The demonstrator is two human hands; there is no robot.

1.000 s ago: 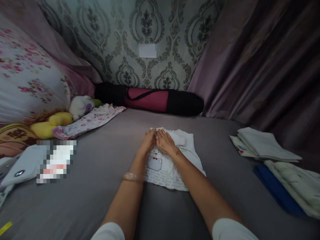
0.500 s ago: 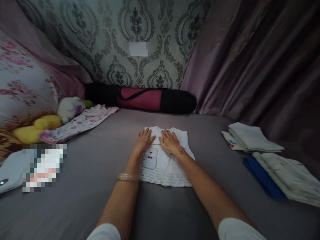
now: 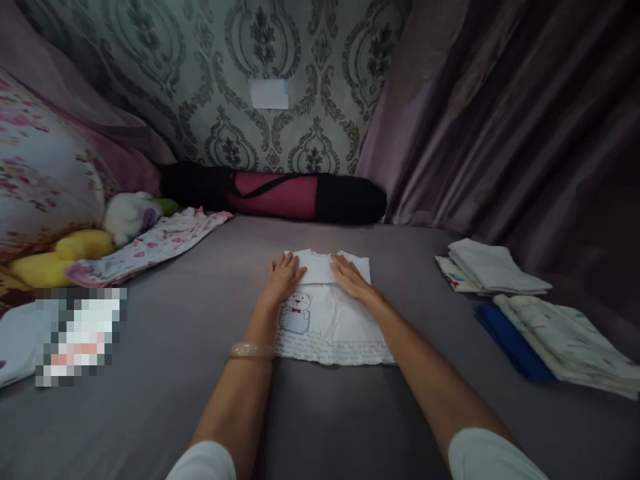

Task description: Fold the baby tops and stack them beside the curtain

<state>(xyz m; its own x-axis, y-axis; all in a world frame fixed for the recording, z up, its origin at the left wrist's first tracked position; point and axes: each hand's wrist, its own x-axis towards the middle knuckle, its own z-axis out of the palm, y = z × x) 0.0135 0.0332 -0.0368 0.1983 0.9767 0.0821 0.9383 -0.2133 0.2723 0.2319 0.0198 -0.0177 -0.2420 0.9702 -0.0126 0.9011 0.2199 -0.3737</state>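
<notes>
A small white shirt [image 3: 320, 317] with a printed bear and lines of lettering lies on the grey bed sheet in front of me. Its far part is folded over into a flat band across the top. My left hand [image 3: 285, 275] rests on the left end of that band, fingers stretched out and pointing away from me. On the right side, my right hand [image 3: 353, 277] lies flat with its fingers extended over the band. Neither hand grasps the fabric. My right forearm covers the shirt's right edge.
Folded cloths [image 3: 500, 267] and a second folded pile [image 3: 565, 340] with a blue piece [image 3: 515, 343] lie at right. Patterned pink-and-white clothing [image 3: 160, 243], plush toys [image 3: 85, 250] and a floral pillow [image 3: 45, 167] are at left. A long black-and-red bag [image 3: 275, 193] lies along the wall.
My right hand has slid to the right along the folded band, widening the gap between my hands. My left hand stays at the left end. The view has shifted slightly.
</notes>
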